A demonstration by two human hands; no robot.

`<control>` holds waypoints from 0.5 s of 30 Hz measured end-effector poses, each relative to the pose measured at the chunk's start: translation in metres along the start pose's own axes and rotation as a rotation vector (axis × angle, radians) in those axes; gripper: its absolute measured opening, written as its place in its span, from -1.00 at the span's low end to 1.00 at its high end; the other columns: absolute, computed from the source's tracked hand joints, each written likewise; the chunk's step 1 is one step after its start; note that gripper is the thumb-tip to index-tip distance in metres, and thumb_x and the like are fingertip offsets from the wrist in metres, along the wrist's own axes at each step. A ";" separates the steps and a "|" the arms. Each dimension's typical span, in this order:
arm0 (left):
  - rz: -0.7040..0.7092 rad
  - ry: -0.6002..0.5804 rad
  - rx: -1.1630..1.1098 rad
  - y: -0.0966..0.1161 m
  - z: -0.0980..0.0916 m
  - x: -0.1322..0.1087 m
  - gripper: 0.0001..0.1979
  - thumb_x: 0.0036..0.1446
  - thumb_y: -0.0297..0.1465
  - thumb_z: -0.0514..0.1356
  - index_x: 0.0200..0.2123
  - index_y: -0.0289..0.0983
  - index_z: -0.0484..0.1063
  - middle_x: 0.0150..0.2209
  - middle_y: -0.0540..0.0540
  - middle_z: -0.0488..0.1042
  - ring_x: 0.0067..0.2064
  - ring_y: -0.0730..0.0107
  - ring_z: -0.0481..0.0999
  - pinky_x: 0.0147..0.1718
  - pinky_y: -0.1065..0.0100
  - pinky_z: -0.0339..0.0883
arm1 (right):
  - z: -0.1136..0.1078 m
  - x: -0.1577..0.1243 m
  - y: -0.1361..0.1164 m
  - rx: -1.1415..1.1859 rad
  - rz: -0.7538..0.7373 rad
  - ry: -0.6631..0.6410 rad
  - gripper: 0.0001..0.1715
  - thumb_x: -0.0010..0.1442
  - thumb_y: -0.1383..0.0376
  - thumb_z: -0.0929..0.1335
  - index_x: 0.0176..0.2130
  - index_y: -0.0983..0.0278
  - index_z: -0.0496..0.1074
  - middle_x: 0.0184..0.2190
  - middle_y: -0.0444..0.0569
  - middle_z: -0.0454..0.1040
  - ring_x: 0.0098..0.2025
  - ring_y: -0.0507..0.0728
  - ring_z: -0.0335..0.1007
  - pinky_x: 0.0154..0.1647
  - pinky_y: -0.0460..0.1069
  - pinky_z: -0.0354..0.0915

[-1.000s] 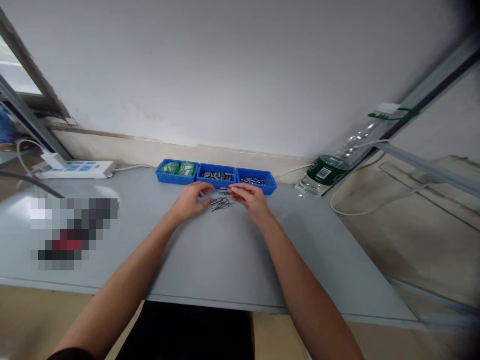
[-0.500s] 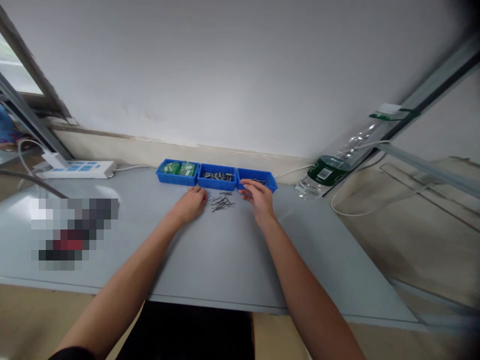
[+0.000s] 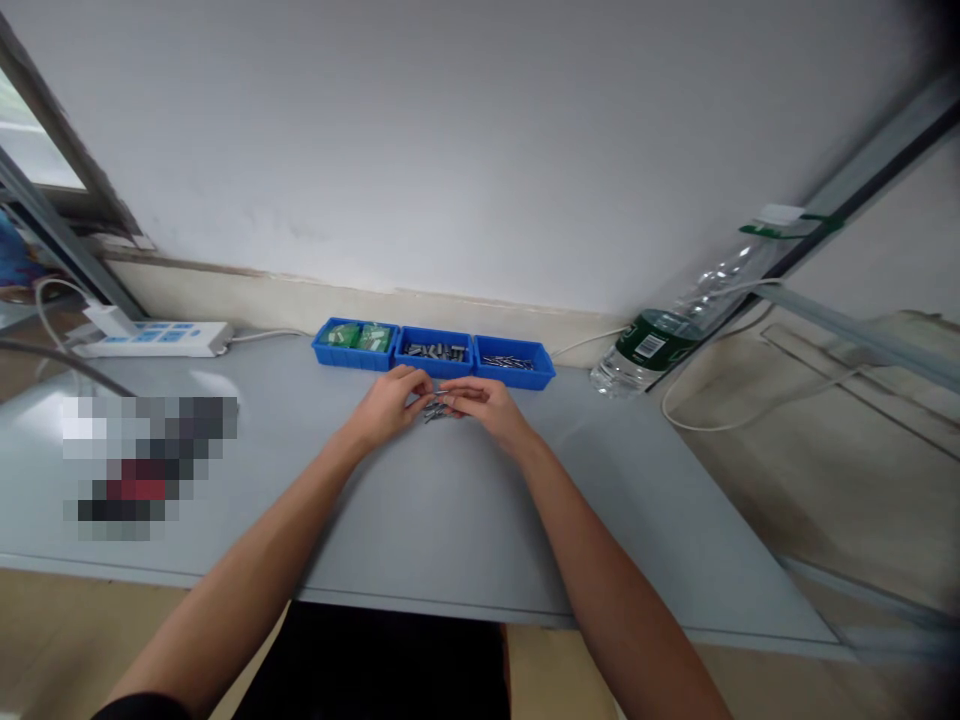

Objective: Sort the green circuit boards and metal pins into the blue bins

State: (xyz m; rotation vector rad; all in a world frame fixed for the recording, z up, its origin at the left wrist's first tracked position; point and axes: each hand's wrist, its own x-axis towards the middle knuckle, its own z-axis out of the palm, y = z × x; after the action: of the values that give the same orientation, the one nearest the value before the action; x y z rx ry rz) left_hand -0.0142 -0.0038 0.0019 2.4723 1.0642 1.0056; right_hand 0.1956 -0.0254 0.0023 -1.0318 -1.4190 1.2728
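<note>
Pin [image 3: 442,392], thin and bright, sits between the fingertips of the two hands, over the bench [image 3: 435,530], nearer its back edge than its front edge. The right hand [image 3: 491,408] has its grip pinched small, thumb against fingers, with the pin poking out toward the left. The left hand [image 3: 391,403] is curled, thumb and fingertips close together at the pin's other end; whether its grip has hold of the pin, I cannot tell. Just below the fingertips lies a small pile [image 3: 431,413] of similar pins, partly hidden by the right hand.

Along the back edge stand three blue bins in a row: the left bin [image 3: 352,357] with green packets [image 3: 358,337], the middle bin [image 3: 431,369] with short metal pieces [image 3: 435,352], the right bin [image 3: 517,379] with long pins [image 3: 508,362]. Toward the back left corner rests a white power strip [image 3: 161,340]; by the back right corner leans a bottle [image 3: 646,345] with a green label. A blurred patch [image 3: 150,470] covers something near the left edge.
</note>
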 end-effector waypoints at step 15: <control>0.049 -0.268 0.180 -0.005 0.012 -0.006 -0.61 0.47 -0.33 -0.05 0.08 -0.26 0.53 0.07 -0.19 0.60 0.19 0.05 0.44 0.26 -0.01 0.25 | -0.024 0.011 0.002 0.086 0.000 0.640 -0.53 -0.06 0.19 0.46 -0.11 0.24 0.65 -0.05 0.08 0.65 -0.20 0.17 0.60 -0.27 0.02 0.45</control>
State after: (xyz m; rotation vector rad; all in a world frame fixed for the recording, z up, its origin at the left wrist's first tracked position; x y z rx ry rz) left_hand -0.0118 -0.0047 -0.0119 2.6923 1.0509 0.5882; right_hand 0.2169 -0.0092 0.0024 -1.2353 -0.8650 0.8751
